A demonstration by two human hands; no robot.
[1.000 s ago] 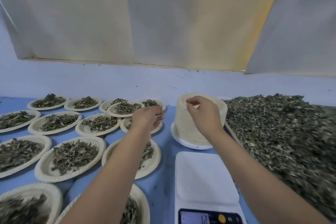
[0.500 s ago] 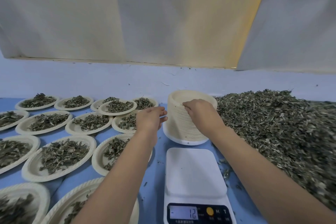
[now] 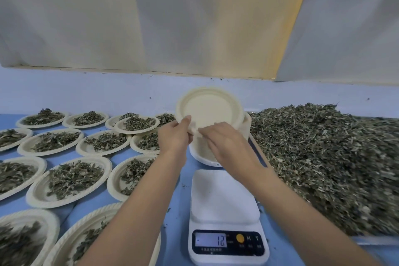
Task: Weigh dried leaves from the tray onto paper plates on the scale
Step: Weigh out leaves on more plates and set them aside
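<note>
The left hand [image 3: 174, 136] and the right hand [image 3: 224, 142] are both pinching the lower rim of one empty paper plate [image 3: 209, 108] at the frame's centre; the plate is tilting upright, its hollow face turned to the camera, just above the stack of plates [image 3: 204, 156]; the scale [image 3: 224, 196] is lying straight below the grip, toward the bottom of the frame, its platform bare and its display [image 3: 210, 241] showing 12; the right hand is sitting slightly nearer it; the dried leaves [image 3: 323, 157] are heaping at right, filled plates [image 3: 73, 179] at left; half a second ago this plate was lying flat on the stack.
</note>
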